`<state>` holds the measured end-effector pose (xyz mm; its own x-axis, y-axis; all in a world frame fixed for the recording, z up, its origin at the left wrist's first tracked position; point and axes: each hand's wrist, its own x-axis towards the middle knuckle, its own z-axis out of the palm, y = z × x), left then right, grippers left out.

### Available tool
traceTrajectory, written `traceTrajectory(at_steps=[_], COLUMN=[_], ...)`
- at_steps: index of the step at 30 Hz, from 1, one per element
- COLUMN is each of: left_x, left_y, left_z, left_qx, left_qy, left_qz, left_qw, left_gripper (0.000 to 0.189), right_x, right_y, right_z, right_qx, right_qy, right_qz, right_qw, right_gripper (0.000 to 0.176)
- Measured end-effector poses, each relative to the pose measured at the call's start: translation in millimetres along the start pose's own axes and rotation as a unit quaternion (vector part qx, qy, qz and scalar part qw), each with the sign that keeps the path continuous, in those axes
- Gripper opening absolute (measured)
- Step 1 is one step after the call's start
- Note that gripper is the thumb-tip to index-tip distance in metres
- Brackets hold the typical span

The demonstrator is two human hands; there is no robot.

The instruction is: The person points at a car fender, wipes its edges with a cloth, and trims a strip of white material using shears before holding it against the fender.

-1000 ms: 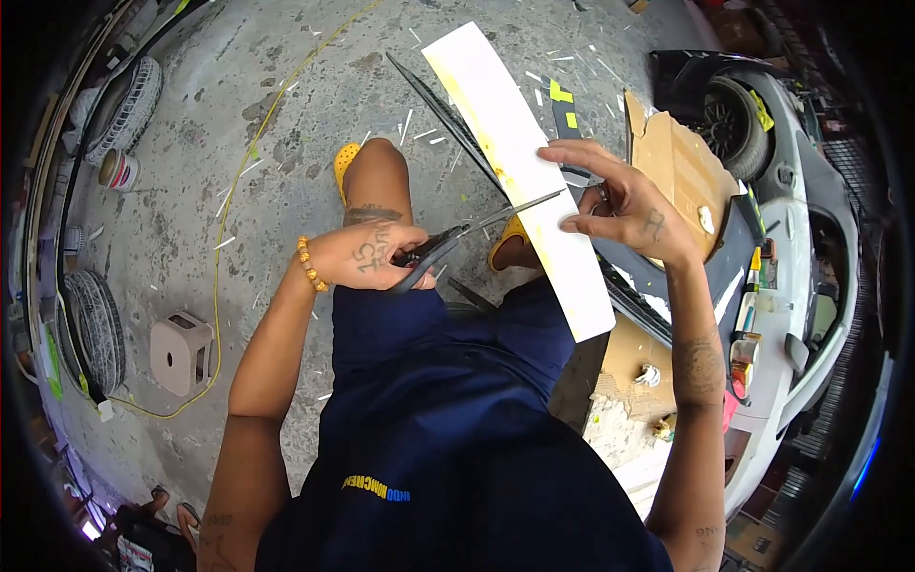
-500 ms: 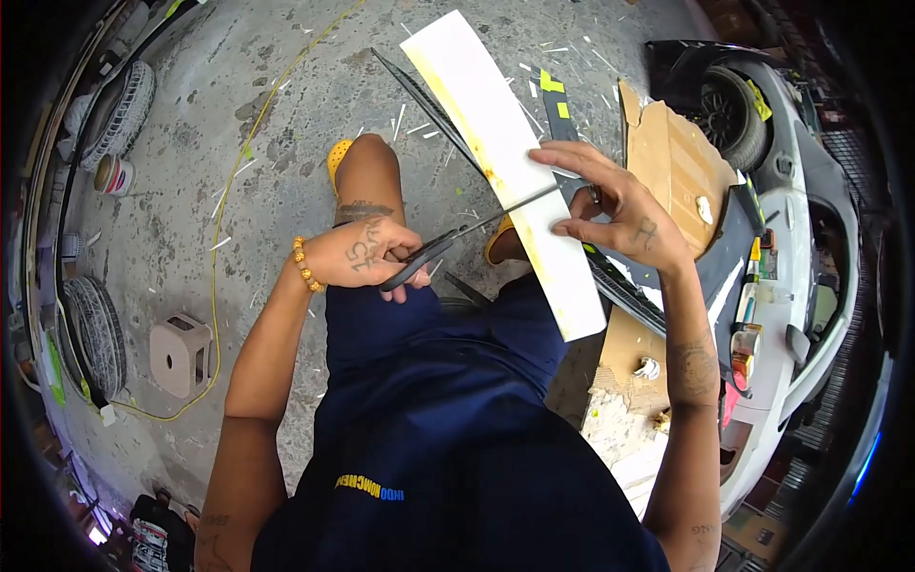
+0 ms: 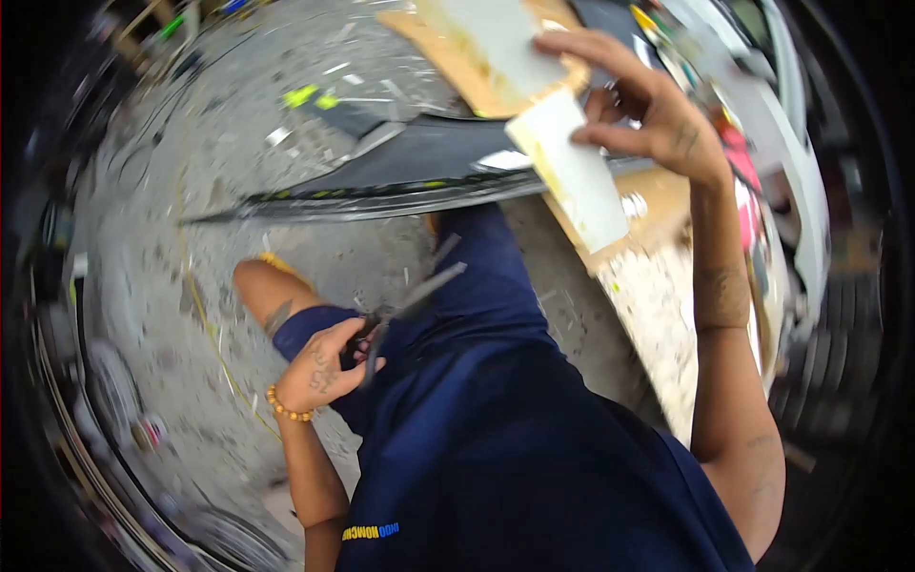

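Scissors point(image 3: 412, 297) have come off the white strip, down and toward the left thigh; half a second ago one blade lay across the strip.

Counts:
- 2 hands, 1 pair of scissors.
- 2 white pieces where there was 1 strip: upper piece point(image 3: 496, 40) and lower piece point(image 3: 579, 179), both yellow-stained along the left edge, narrow gap between their facing ends.
- 1 beaded bracelet point(image 3: 289, 406), left wrist.
- 1 long dark panel point(image 3: 381, 183) across the frame, between the hands.
- 2 lime-yellow patches point(image 3: 301, 96) beyond it, side by side.
- Offcuts on the floor point(image 3: 214, 329): several, too blurred to count.

Grip: left hand point(image 3: 327, 370) is closed round the scissor handles, blades pointing up-right over the lap. Blade gap smeared by motion, can't tell. Right hand point(image 3: 658, 119) is partly curled, thumb and forefinger spread: forefinger on the upper piece, thumb on the lower piece. Both pieces in its hold, over cardboard point(image 3: 457, 78); finger contact behind them is hidden.

Other diffs: whole view has swung. Panel now runs nearly crosswise, was steeply slanted. Right hand sits higher in frame, hands farther apart.
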<state>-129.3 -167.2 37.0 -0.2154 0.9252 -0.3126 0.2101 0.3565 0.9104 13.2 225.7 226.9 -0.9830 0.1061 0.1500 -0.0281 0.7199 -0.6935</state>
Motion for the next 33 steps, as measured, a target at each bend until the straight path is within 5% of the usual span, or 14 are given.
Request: traceTrajectory(at_steps=[6, 10, 16, 19, 22, 26, 30, 33], left_x=[160, 265, 360, 369, 348, 317, 329, 325], left_y=[79, 77, 100, 106, 141, 211, 239, 255], left_z=[87, 178, 235, 245, 229, 202, 162, 120], left_qx=[0.192, 0.209, 0.392, 0.433, 0.331, 0.017, -0.042, -0.095], left_qy=[-0.113, -0.037, -0.095, -0.057, -0.078, -0.011, 0.099, -0.055], left_qz=[0.153, 0.315, 0.277, 0.31, 0.276, 0.3, 0.438, 0.394], left_qw=[0.963, 0.925, 0.872, 0.845, 0.899, 0.954, 0.893, 0.913], left_gripper=[0.042, 0.036, 0.031, 0.025, 0.018, 0.027, 0.052, 0.054], right_x=[-174, -266, -324, -322, -310, -295, -280, -274], right_y=[24, 44, 79, 95, 102, 85, 61, 53], right_z=[-51, -17, 50, 78, 88, 77, 62, 58], right_qx=[-0.038, 0.051, 0.109, 0.122, 0.109, 0.09, 0.133, 0.109], right_qy=[0.362, 0.531, 0.643, 0.639, 0.607, 0.463, 0.349, 0.249], right_qz=[0.12, 0.186, 0.274, 0.292, 0.275, 0.318, 0.315, 0.29], right_qw=[0.924, 0.825, 0.707, 0.701, 0.738, 0.822, 0.872, 0.918], right_gripper=[0.079, 0.084, 0.078, 0.077, 0.078, 0.076, 0.076, 0.074])
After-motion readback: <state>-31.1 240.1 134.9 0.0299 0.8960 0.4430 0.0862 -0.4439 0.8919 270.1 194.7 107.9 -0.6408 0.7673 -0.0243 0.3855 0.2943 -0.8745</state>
